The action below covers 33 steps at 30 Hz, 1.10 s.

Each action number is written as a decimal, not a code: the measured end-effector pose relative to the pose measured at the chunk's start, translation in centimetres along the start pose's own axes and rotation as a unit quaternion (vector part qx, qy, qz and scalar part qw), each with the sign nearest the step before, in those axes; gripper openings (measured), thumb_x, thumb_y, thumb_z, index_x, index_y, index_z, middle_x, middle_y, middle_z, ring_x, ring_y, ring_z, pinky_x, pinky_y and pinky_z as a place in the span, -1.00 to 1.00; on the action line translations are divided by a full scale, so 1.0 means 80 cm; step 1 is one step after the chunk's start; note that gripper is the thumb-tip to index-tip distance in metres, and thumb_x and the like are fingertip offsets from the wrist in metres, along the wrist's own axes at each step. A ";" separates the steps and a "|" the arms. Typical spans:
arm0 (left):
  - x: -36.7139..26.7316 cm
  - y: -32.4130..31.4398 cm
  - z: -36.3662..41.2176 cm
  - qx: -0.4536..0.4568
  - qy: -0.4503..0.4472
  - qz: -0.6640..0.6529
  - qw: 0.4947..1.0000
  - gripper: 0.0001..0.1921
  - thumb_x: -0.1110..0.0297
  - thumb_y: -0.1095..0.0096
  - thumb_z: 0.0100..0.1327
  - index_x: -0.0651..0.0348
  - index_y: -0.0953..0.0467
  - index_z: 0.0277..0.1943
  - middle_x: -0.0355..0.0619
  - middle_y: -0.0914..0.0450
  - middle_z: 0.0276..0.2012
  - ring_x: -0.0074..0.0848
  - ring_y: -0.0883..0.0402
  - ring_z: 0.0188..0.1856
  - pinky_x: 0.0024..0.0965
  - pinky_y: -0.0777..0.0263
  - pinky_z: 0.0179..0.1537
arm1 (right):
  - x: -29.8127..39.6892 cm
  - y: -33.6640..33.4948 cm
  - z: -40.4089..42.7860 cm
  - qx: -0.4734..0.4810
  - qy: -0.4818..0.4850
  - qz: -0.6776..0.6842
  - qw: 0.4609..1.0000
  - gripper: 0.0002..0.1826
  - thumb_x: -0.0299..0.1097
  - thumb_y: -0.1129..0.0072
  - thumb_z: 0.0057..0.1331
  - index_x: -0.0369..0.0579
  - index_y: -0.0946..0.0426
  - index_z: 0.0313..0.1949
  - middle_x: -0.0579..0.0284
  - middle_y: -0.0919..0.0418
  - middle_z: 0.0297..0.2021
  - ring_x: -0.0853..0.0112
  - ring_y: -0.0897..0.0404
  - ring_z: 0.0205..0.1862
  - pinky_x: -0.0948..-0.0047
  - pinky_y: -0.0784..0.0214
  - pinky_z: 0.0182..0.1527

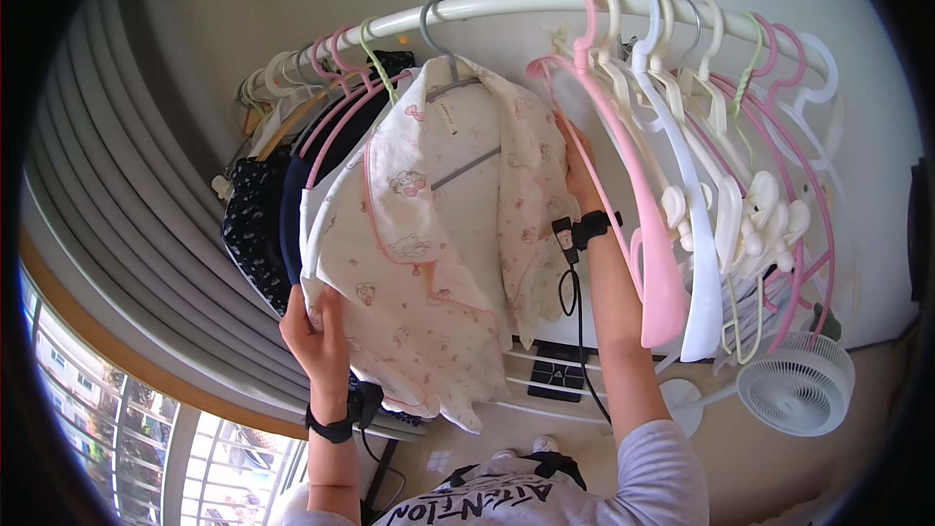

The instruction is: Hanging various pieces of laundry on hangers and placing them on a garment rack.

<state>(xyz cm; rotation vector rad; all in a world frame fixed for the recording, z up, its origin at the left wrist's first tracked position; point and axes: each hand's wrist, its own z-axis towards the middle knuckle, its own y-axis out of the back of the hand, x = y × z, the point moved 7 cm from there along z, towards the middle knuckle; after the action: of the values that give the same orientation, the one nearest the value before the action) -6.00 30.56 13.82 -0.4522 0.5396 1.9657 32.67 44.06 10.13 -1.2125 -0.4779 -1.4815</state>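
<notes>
A cream pajama shirt (pixel 453 234) with pink piping and a small cartoon print hangs open-fronted on a grey hanger (pixel 438 29) hooked over a white clothes rail (pixel 504 4). Its lower left edge is pinched between the thumb and fingers of my left hand (pixel 318 325). At the shirt's right side, my right hand (pixel 577 157) reaches up behind a pink hanger; its fingertips are partly hidden at the cloth, so its hold cannot be made out. Both wrists wear black straps with cables.
Dark garments (pixel 256 234) hang close on the left beside a grey curtain (pixel 146 234). Empty pink, white and blue hangers (pixel 661 292) crowd the rail's right part, some with clips. A white fan (pixel 796 383) stands at lower right, and a barred window (pixel 146 424) is at lower left.
</notes>
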 end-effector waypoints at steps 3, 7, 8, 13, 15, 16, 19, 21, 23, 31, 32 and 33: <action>0.006 -0.002 0.008 0.002 0.055 -0.017 0.998 -0.67 0.38 -0.09 0.21 0.22 -0.13 -0.56 -0.37 -0.06 -0.67 -0.78 0.04 -0.59 -0.61 0.16 -0.63 | -0.012 0.001 0.000 0.002 0.040 0.001 0.999 -0.51 -0.28 0.17 0.30 -0.24 -0.11 0.17 -0.05 -0.18 0.16 0.26 -0.08 0.25 0.43 0.15 0.24; -0.009 -0.002 0.019 0.010 0.016 0.021 1.000 -0.75 0.30 -0.06 0.24 0.22 -0.24 -0.47 -0.36 -0.15 -0.63 -0.78 0.02 -0.57 -0.66 0.11 -0.58 | 0.001 0.005 -0.001 -0.003 0.090 -0.012 0.996 -0.50 -0.27 0.18 0.31 -0.24 -0.09 0.18 -0.06 -0.15 0.17 0.24 -0.06 0.25 0.42 0.16 0.25; -0.016 -0.002 0.022 0.018 0.001 0.026 0.999 -0.80 0.28 -0.04 0.26 0.25 -0.31 -0.34 -0.31 -0.27 -0.56 -0.76 -0.12 -0.53 -0.70 -0.03 -0.51 | 0.005 0.005 0.001 -0.006 0.101 -0.013 0.995 -0.50 -0.27 0.18 0.31 -0.24 -0.09 0.18 -0.06 -0.14 0.18 0.24 -0.05 0.25 0.41 0.17 0.25; -0.030 -0.018 0.038 0.005 -0.051 -0.010 0.999 -0.79 0.33 0.03 0.28 0.29 -0.32 -0.12 -0.18 -0.44 -0.38 -0.70 -0.31 -0.39 -0.67 -0.22 -0.32 | -0.011 0.003 0.004 -0.012 0.110 -0.025 0.994 -0.49 -0.27 0.19 0.31 -0.24 -0.06 0.19 -0.07 -0.11 0.19 0.22 -0.03 0.26 0.40 0.18 0.25; -0.030 -0.020 0.043 0.053 -0.012 0.026 0.998 -0.79 0.36 0.06 0.29 0.30 -0.30 -0.09 -0.19 -0.45 -0.42 -0.73 -0.30 -0.41 -0.69 -0.20 -0.36 | -0.012 -0.003 0.001 -0.015 0.120 -0.033 0.992 -0.48 -0.27 0.19 0.31 -0.23 -0.05 0.20 -0.08 -0.09 0.20 0.22 -0.02 0.27 0.40 0.19 0.25; -0.031 -0.021 0.043 0.054 -0.012 0.023 0.998 -0.79 0.36 0.06 0.29 0.30 -0.30 -0.09 -0.19 -0.45 -0.42 -0.73 -0.30 -0.41 -0.69 -0.20 -0.36 | -0.010 -0.001 0.001 -0.021 0.131 -0.043 0.990 -0.48 -0.27 0.19 0.31 -0.23 -0.04 0.20 -0.08 -0.08 0.20 0.21 -0.02 0.27 0.39 0.19 0.26; -0.016 -0.033 0.037 0.089 0.077 -0.036 0.992 -0.80 0.37 0.05 0.29 0.31 -0.30 -0.12 -0.23 -0.42 -0.52 -0.76 -0.28 -0.48 -0.70 -0.16 -0.44 | 0.004 0.004 0.001 -0.038 0.188 -0.090 0.977 -0.47 -0.26 0.20 0.31 -0.23 -0.02 0.21 -0.08 -0.06 0.21 0.20 0.00 0.27 0.39 0.20 0.26; -0.006 -0.046 0.025 0.132 0.094 -0.004 0.987 -0.82 0.36 0.04 0.28 0.30 -0.32 -0.18 -0.29 -0.37 -0.61 -0.78 -0.22 -0.56 -0.69 -0.09 -0.53 | 0.016 0.001 -0.007 -0.043 0.244 -0.155 0.956 -0.47 -0.26 0.20 0.32 -0.23 -0.01 0.21 -0.09 -0.05 0.22 0.19 0.01 0.28 0.38 0.21 0.26; -0.006 -0.059 0.020 0.162 0.062 -0.007 0.985 -0.85 0.37 0.00 0.25 0.29 -0.29 -0.32 -0.30 -0.26 -0.69 -0.78 -0.14 -0.63 -0.64 0.00 -0.63 | 0.028 -0.011 -0.020 -0.032 0.306 -0.256 0.916 -0.46 -0.26 0.20 0.32 -0.23 0.00 0.22 -0.09 -0.03 0.22 0.19 0.02 0.28 0.37 0.21 0.26; -0.043 -0.094 0.026 0.193 0.046 -0.072 0.977 -0.82 0.37 0.00 0.24 0.32 -0.28 -0.26 -0.19 -0.32 -0.61 -0.69 -0.23 -0.58 -0.61 -0.13 -0.54 | 0.046 -0.094 -0.059 -0.078 0.297 -0.187 0.933 -0.43 -0.34 0.15 0.29 -0.22 0.05 0.24 -0.10 0.00 0.24 0.17 0.03 0.29 0.32 0.17 0.26; -0.043 -0.095 0.027 0.195 0.050 -0.061 0.978 -0.82 0.36 0.02 0.25 0.33 -0.28 -0.22 -0.16 -0.34 -0.58 -0.66 -0.26 -0.55 -0.59 -0.16 -0.50 | 0.014 -0.092 -0.046 -0.082 0.171 -0.175 0.966 -0.42 -0.32 0.16 0.30 -0.24 0.06 0.24 -0.12 0.02 0.24 0.16 0.05 0.30 0.33 0.18 0.27; -0.044 -0.096 0.026 0.195 0.054 -0.050 0.978 -0.80 0.36 0.04 0.26 0.33 -0.28 -0.18 -0.13 -0.36 -0.54 -0.63 -0.29 -0.53 -0.58 -0.20 -0.47 | -0.024 -0.092 -0.037 -0.084 0.042 -0.160 0.983 -0.42 -0.29 0.17 0.31 -0.26 0.07 0.24 -0.13 0.05 0.25 0.15 0.06 0.30 0.33 0.19 0.27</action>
<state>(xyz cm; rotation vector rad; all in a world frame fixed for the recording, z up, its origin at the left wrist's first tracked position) 2.22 32.14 16.06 -0.3310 0.9326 1.6914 24.55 44.86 9.58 -1.2373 -0.5169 -1.8721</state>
